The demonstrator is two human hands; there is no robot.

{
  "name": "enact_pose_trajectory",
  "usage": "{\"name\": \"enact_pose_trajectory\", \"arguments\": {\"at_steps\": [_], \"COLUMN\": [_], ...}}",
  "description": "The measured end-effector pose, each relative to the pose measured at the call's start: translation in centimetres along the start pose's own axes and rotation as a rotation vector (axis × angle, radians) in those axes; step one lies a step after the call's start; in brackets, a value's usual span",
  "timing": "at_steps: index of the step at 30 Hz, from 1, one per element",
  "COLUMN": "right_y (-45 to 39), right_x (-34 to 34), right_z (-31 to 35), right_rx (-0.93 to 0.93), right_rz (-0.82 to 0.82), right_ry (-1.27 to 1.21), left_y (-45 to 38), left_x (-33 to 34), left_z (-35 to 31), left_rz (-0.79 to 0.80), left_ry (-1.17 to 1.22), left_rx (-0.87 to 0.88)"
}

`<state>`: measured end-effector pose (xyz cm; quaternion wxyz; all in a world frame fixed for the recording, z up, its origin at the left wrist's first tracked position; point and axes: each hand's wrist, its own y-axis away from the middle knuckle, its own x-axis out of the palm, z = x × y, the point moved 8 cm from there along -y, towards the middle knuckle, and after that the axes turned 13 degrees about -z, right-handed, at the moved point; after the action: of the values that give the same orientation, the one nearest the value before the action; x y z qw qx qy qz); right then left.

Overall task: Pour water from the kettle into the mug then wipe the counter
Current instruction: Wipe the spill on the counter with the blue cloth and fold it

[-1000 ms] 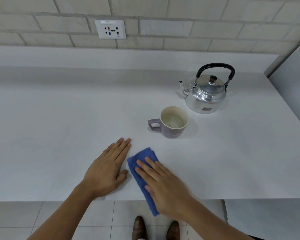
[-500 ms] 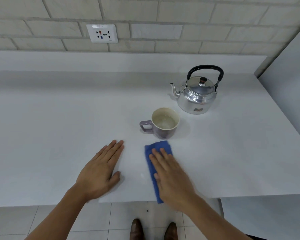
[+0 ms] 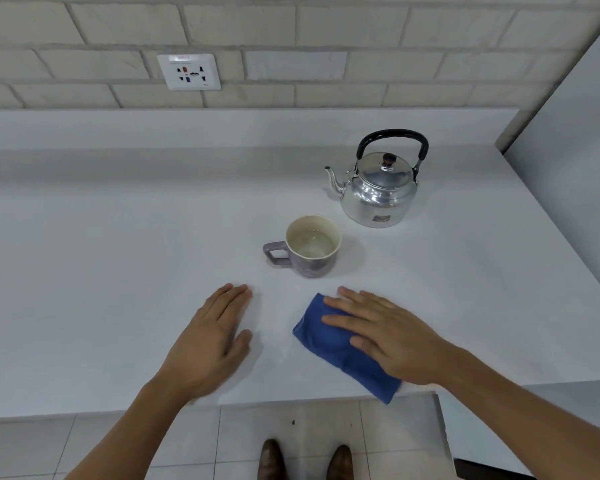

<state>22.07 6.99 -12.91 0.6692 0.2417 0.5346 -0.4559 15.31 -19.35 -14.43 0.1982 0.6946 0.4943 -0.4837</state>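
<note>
Our right hand (image 3: 388, 336) lies flat, fingers spread, pressing on the blue cloth (image 3: 340, 348), which has slid rightward and turned since half a second ago, its near corner now hanging past the surface (image 3: 118, 271) edge. Our left hand (image 3: 215, 337) rests open, palm down, where it was. Just beyond the cloth stands the mug (image 3: 310, 245), holding water; farther right, the kettle (image 3: 378, 188), upright.
</note>
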Motion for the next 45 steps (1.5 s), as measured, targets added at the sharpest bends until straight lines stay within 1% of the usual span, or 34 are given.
{"name": "enact_pose_trajectory", "arguments": {"at_steps": [1, 3, 5, 6, 7, 9, 14, 17, 19, 24, 27, 30, 34, 39, 45], "right_y": [0.2, 1.5, 3.7, 4.9, 6.0, 7.8, 9.7, 9.9, 9.7, 9.2, 8.8, 8.0, 5.8, 1.1, -6.7], "right_x": [-0.8, -2.3, -3.2, -3.3, -3.1, -2.3, -0.3, 0.4, 0.3, -0.1, -0.4, -0.9, -1.3, -0.7, 0.7], "right_z": [-0.6, -2.0, -3.5, -4.0, -4.3, -4.4, -3.4, -3.1, -3.0, -2.6, -2.3, -1.8, -0.6, 1.5, 4.5], "right_rx": [0.102, 0.316, 0.566, 0.678, 0.765, 0.876, 1.000, 1.056, 1.072, 1.050, 1.078, 1.094, 1.081, 1.040, 0.938], "right_rz": [-0.064, -0.235, -0.362, -0.391, -0.396, -0.367, -0.296, -0.285, -0.300, -0.351, -0.421, -0.523, -0.592, -0.581, -0.528], "right_ry": [-0.054, -0.081, -0.081, -0.085, -0.091, -0.106, -0.153, -0.188, -0.199, -0.202, -0.311, -0.486, -0.651, -0.811, -0.902], "left_y": [-0.2, -0.7, -1.5, -1.9, -2.3, -3.3, -5.1, -5.2, -4.9, -4.0, -3.5, -2.8, -1.7, -0.6, 0.5], "left_x": [0.1, 0.6, 1.4, 2.0, 2.5, 3.5, 5.1, 6.0, 6.5, 6.8, 6.4, 5.7, 4.0, -0.3, -6.3], "left_z": [-1.2, -3.6, -5.5, -6.2, -6.9, -8.3, -10.0, -10.5, -10.7, -10.3, -10.1, -9.6, -7.0, -1.7, 5.9], "left_rz": [-0.026, -0.066, -0.079, -0.074, -0.065, -0.036, 0.051, 0.099, 0.122, 0.131, 0.101, 0.057, -0.029, -0.194, -0.383], "left_ry": [0.025, 0.063, 0.106, 0.129, 0.147, 0.142, 0.013, -0.045, -0.035, 0.096, 0.202, 0.340, 0.524, 0.653, 0.641], "left_rx": [0.007, 0.001, -0.062, -0.103, -0.135, -0.164, -0.220, -0.258, -0.281, -0.355, -0.366, -0.393, -0.522, -0.645, -0.774]}}
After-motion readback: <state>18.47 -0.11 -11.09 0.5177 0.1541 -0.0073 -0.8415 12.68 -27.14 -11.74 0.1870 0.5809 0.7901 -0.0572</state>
